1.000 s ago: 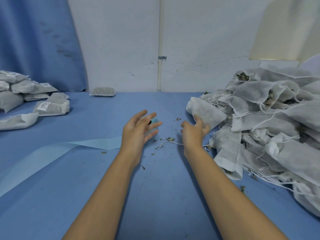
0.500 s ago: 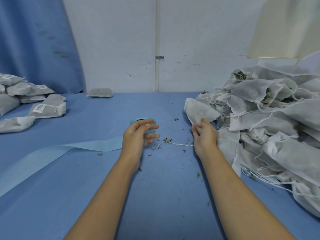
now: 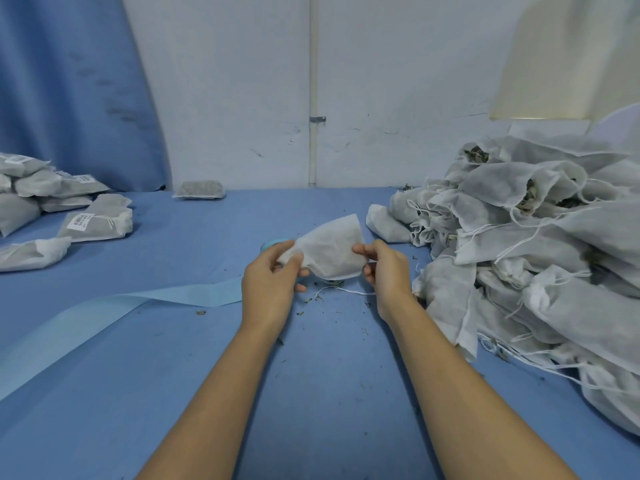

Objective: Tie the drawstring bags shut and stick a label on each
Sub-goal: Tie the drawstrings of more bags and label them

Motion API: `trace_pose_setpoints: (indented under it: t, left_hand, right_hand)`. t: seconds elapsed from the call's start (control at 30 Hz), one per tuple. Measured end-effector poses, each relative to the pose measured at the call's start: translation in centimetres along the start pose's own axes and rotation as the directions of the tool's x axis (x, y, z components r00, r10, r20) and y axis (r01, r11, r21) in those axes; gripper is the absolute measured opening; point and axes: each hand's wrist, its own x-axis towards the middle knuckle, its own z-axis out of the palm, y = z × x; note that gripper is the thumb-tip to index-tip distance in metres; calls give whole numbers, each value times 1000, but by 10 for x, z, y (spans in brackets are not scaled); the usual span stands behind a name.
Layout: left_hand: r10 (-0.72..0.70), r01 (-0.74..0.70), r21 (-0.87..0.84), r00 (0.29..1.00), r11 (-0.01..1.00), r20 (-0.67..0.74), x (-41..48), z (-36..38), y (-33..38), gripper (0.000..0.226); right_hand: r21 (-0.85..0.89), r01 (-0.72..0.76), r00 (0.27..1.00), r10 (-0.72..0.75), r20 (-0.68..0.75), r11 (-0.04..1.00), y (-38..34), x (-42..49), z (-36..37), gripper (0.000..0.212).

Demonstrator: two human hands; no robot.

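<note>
While both hands [image 3: 273, 282] grip it, the bag [image 3: 332, 251] spans their fingers [image 3: 363, 251].

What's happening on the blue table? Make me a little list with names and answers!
white bag: held up between both hands, no label seen
left hand: pinches one end of it
right hand: pinches the other end
right pile: open bags with loose strings
left pile: flat bags, some with labels
blue strip: lies across the table, to the left
</note>
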Motion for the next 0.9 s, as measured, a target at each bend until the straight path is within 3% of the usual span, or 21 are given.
trace_pose_setpoints:
  t: [0.07, 0.13, 0.23, 0.33, 0.37, 0.43, 0.5, 0.63, 0.73, 0.9]
  left_hand:
    - [4, -3, 15, 1000, 1000, -24, -2, 3, -2, 20]
    - [-71, 69, -125, 997, 990, -18, -5, 8, -3, 17]
    - [-210, 213, -387, 976, 897, 49, -11, 18, 4, 12]
    - [-202, 227, -444, 974, 867, 104, -16, 23, 8, 18]
    - [-173, 190, -366, 982, 911, 80, -17, 24, 8, 18]
    - [-58, 57, -46, 998, 997, -17, -19, 25, 5, 19]
    - [48, -34, 158, 995, 987, -88, -19, 24, 4, 18]
    - [155, -127, 281, 985, 951, -77, -17, 19, 2, 8]
    - [192, -163, 405, 981, 900, -33, -15, 17, -3, 15]
    - [191, -159, 411, 981, 898, -37, -15, 18, -6, 15]
  right_hand:
    - [62, 53, 999, -53, 11, 997, -1, -4, 3, 21]
    - [106, 115, 993, -113, -25, 988, -1, -7, 6, 15]
    - [-71, 157, 987, -159, -28, 985, -3, -9, 8, 32]
    - [-327, 147, 980, -92, 178, 933, -5, -16, 11, 57]
    - [-393, 157, 973, -72, 221, 906, -5, -18, 13, 59]
    - [-442, 163, 968, -57, 245, 882, -3, -21, 17, 59]
    - [-393, 134, 968, -36, 247, 910, -1, -22, 21, 50]
    - [-285, 24, 970, 46, 237, 958, -2, -23, 23, 28]
    - [-236, -30, 974, 81, 210, 971, -2, -23, 22, 23]
    - [-253, 51, 990, -16, 137, 966, -1, -23, 18, 25]
